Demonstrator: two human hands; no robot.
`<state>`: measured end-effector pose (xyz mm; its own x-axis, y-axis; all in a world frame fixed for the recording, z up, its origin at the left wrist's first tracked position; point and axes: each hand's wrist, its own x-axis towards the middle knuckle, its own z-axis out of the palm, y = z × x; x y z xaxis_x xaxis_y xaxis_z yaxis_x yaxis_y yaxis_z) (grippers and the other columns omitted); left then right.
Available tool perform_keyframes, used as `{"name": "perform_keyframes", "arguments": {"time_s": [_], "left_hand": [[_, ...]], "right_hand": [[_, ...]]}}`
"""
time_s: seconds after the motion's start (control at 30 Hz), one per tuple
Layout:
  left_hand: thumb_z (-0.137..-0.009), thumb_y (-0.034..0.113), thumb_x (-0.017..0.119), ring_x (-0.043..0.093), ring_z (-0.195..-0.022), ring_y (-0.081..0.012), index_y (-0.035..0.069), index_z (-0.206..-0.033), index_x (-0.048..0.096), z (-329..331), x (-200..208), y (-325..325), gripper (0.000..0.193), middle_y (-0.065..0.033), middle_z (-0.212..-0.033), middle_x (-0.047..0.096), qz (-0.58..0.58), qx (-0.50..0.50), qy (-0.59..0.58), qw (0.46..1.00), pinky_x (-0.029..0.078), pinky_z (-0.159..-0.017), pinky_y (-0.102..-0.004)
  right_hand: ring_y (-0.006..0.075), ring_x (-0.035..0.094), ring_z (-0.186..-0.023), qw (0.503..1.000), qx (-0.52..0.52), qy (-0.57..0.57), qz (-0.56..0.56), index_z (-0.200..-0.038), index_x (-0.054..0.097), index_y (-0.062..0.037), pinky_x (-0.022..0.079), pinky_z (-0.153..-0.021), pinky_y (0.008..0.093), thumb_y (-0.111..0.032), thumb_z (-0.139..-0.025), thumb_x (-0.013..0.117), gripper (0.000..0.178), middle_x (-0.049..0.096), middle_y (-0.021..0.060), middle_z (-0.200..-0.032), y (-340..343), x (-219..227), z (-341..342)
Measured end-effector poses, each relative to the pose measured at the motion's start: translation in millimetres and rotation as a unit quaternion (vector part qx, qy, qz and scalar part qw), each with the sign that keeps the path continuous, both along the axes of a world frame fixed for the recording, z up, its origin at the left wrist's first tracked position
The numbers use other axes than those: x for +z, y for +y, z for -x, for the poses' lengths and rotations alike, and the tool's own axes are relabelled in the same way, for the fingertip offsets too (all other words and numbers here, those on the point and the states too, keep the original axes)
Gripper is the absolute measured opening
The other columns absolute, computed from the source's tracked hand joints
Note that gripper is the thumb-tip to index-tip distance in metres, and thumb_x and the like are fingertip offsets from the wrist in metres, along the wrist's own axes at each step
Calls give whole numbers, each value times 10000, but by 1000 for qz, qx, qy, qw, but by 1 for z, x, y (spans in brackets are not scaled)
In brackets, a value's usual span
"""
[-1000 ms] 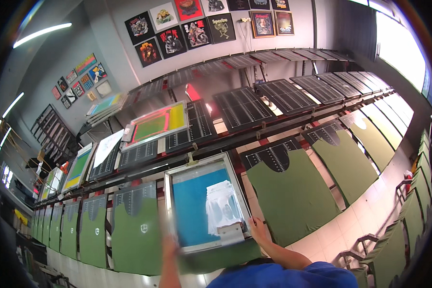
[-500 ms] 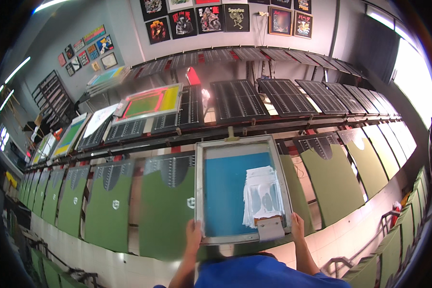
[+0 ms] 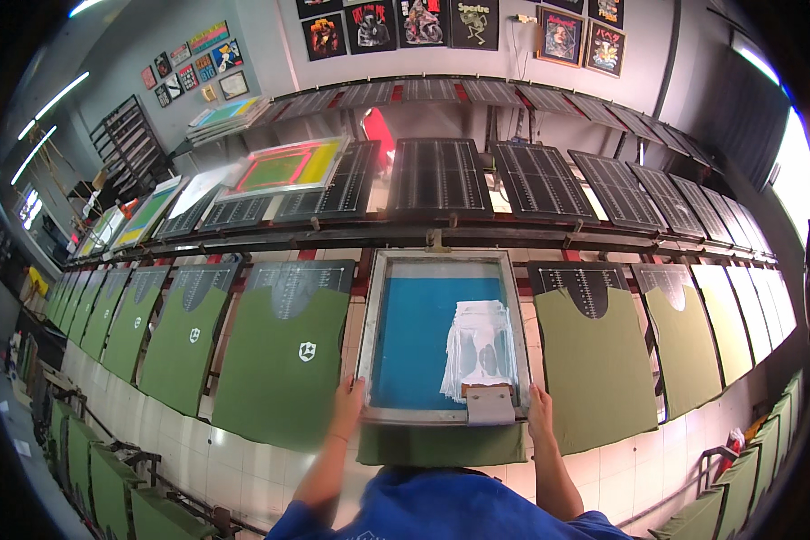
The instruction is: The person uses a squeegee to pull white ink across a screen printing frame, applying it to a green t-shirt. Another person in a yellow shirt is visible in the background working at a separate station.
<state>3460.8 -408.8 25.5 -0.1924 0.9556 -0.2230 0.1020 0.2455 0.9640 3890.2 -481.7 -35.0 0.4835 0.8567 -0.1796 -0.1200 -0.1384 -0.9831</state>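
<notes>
A silk-screen frame (image 3: 414,416) with a pale metal rim and blue mesh is held level in front of me. My left hand (image 3: 349,398) grips its left side near the front corner, and my right hand (image 3: 541,410) grips the right side. White ink (image 3: 477,337) is spread thickly over the right part of the mesh. At the near right corner, a squeegee (image 3: 490,405) with a grey metal handle rests in the frame, touched by neither hand. Beneath the frame, the hem of a green T-shirt (image 3: 441,445) shows; the rest is hidden.
On the board to the left lies a green T-shirt (image 3: 274,360) with a white emblem. A plain green T-shirt (image 3: 594,364) covers the board to the right. Behind a dark rail (image 3: 333,238) stand black printing boards (image 3: 436,175) and another screen (image 3: 283,171) with yellow edges.
The screen frame has moved right along the row, held by both hands, uncovering the emblem shirt on the left. My view has shifted with it.
</notes>
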Motion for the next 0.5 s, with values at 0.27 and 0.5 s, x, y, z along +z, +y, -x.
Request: {"name": "perform_keyframes", "arguments": {"time_s": [0.27,0.5], "left_hand": [[-991,260,524,627,-1032,-233,-73,-1284,560,0,-21,2,445,-151,-1132,671,-24,51,13,998,475,-913,-339],[-986,234,451,634,-987,-262,-51,-1085,668,-2,-43,6,372,-169,-1041,681,-26,134,-23,990,474,-872,-362]], "right_hand": [[74,480,-775,999,-19,10,40,-959,653,44,393,-676,250,-291,-1005,542,356,575,-13,-842,11,23,-5],[116,457,-719,987,-59,-89,120,-789,574,45,385,-650,307,-306,-991,539,406,505,14,-751,11,5,-5]]}}
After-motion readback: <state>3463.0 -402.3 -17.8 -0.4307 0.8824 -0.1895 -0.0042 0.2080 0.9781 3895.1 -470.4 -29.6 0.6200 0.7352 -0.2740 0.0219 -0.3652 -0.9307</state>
